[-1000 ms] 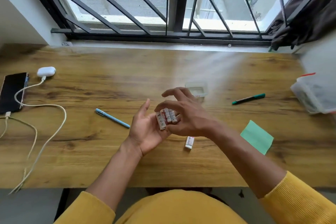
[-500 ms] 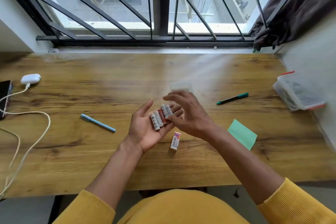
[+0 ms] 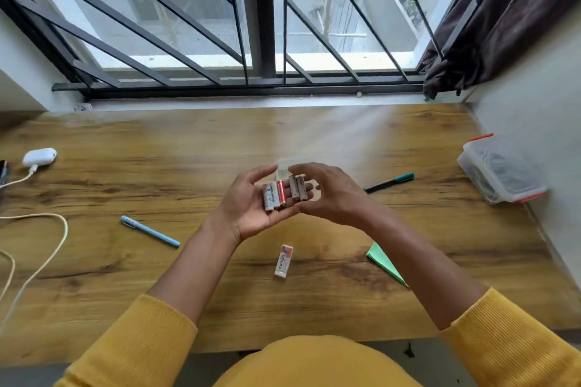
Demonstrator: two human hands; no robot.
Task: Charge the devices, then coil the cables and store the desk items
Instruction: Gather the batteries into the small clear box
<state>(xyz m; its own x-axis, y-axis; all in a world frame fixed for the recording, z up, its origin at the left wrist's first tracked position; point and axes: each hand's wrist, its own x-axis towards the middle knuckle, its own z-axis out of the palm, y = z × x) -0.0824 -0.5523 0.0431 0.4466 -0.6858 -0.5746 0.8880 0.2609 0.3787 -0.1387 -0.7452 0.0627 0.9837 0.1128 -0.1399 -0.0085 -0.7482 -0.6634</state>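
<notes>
- A handful of batteries (image 3: 284, 195) lies side by side across the palm and fingers of the left hand (image 3: 251, 204), which is held palm-up above the middle of the wooden desk (image 3: 188, 148); its fingers cup loosely under them.
- The right hand (image 3: 330, 195) arches over the batteries from the right, its fingertips curled onto the two rightmost ones, seemingly pinching them; how firmly it grips them cannot be told.
- Just behind the hands, a small clear plastic box (image 3: 292, 163) sits on the desk, mostly hidden by the fingers.
- A white eraser (image 3: 284, 261) in a printed sleeve lies on the desk below the hands.
- A light blue pen (image 3: 150, 231) lies to the left, a green-capped pen (image 3: 389, 182) to the right.
- A green paper pad (image 3: 385, 264) lies partly under the right forearm.
- Far left, a white earbud case (image 3: 39, 157) has a white cable (image 3: 47, 248) plugged in.
- Far right, a clear lidded container (image 3: 500, 173) with red clips stands by the wall.
</notes>
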